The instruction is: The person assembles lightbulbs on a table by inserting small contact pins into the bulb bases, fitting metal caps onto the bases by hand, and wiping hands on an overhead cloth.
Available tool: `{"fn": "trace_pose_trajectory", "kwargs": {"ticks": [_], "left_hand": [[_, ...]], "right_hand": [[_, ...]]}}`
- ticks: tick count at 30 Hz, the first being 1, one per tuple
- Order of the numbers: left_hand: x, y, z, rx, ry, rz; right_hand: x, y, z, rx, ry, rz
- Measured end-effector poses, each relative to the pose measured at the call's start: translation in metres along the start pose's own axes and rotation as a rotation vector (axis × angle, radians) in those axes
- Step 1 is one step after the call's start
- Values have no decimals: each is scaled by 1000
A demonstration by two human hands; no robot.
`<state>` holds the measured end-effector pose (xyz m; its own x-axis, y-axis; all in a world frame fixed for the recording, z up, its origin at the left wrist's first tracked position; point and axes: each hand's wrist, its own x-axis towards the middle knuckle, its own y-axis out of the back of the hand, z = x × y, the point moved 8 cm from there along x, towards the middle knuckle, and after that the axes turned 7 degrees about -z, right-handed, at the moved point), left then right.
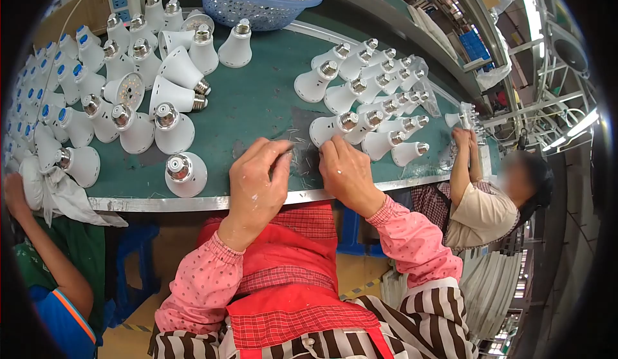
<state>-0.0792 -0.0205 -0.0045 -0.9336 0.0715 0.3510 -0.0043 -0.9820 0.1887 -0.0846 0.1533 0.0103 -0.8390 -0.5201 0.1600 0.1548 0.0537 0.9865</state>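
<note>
My left hand (259,180) is over the front edge of the green table, its thumb and index finger curled near each other above small thin metal bits (301,145). Whether anything is between them is too small to tell. My right hand (347,171) has its fingers bent down at the base of a white bulb (326,129) with a silver screw cap; what its fingertips hold, if anything, is hidden. Left of my left hand a white bulb (186,175) stands upright by the edge. More white bulbs with silver caps (315,82) stand in rows beyond my right hand.
A blue basket (257,8) of metal caps sits at the back. Many bulbs, several with blue tops (85,79), crowd the left side. A co-worker (483,211) sits at the right; another's arm (45,249) shows at the left. A metal strip (161,204) edges the table.
</note>
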Motion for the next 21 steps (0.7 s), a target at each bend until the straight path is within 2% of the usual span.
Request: {"fn": "trace_pose_trajectory", "kwargs": {"ticks": [4,7,10,11,17,21], "left_hand": [[5,-18,22,166,-212,-58],[8,-40,27,257,-254,-191],[10,-43,27,275,-242,-219],[10,-44,26,282,-233,-228],[9,-35,17,-129,107,-229],[6,-36,16,-149,151,-263]], "right_hand": [[1,21,-8,96,75,76],[0,35,-20,45,153,67],[-2,48,-25,52,207,91],[-4,49,-22,99,188,100],[-10,55,-12,436,60,117],[-12,47,-6,616,-23,89]]}}
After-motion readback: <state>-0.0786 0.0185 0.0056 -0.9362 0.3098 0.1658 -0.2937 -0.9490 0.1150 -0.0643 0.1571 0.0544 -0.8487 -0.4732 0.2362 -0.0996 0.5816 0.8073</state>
